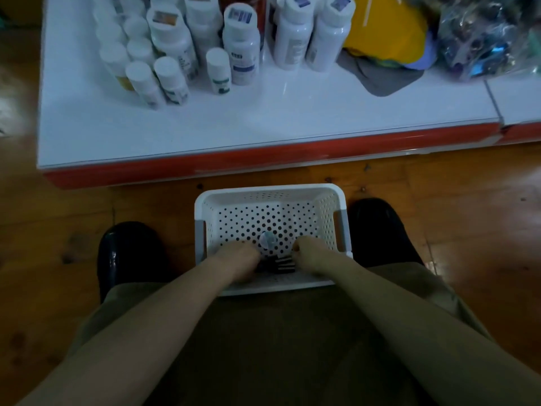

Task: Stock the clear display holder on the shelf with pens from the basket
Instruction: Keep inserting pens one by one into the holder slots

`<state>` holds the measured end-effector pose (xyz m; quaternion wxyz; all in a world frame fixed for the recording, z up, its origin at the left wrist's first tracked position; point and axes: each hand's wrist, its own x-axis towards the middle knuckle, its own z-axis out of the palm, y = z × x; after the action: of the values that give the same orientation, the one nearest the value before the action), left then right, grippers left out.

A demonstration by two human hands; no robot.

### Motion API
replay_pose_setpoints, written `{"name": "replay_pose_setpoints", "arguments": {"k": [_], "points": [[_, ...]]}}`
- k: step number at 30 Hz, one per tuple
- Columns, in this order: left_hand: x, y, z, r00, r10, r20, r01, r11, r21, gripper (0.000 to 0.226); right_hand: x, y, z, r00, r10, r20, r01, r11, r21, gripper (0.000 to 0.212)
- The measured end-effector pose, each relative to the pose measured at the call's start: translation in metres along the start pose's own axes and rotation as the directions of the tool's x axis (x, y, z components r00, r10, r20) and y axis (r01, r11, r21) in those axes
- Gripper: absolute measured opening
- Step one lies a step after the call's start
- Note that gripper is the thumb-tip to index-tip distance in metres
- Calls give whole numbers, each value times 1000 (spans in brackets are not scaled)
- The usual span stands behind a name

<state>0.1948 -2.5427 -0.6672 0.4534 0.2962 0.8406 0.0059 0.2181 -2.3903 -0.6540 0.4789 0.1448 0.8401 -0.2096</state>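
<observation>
A white perforated basket (273, 197) stands on the floor between my two shoes. Both of my hands reach down into its near end. A small bundle of dark pens (281, 263) with striped ends lies between them. My left hand (238, 259) curls in against the bundle from the left, and my right hand (310, 256) does the same from the right. Most of my fingers are hidden below the hands. A small clear round object (268, 240) sits just beyond the pens on the basket floor. No clear display holder shows on the shelf.
A white shelf (263, 118) with a red front edge lies just beyond the basket. Several white bottles (172, 45) stand at its back left, and yellow and grey cloth items (383, 54) and a bag of shiny packets (486, 33) at its back right. Black shoes (128, 256) flank the basket.
</observation>
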Motion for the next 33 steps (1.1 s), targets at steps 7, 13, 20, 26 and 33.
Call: {"name": "replay_pose_setpoints", "arguments": {"k": [7,13,20,26,33], "points": [[8,4,2,997,-30,-78,35,997,65,29,7,0,-2,990,105,-90,-73,950,304,16],[-9,3,-23,996,-34,-79,-8,879,-477,6,-16,-3,-23,967,198,-161,-18,682,731,23],[-83,44,-62,971,-25,-236,-194,486,-852,11,-87,-19,-46,989,-26,-148,150,202,968,12],[-153,85,-121,919,-67,-389,-373,174,-911,13,-172,-26,-100,879,-137,-457,473,121,873,20],[-239,137,-221,797,-55,-601,-587,158,-794,12,-281,-34,-207,743,-67,-666,667,-9,745,16]]}}
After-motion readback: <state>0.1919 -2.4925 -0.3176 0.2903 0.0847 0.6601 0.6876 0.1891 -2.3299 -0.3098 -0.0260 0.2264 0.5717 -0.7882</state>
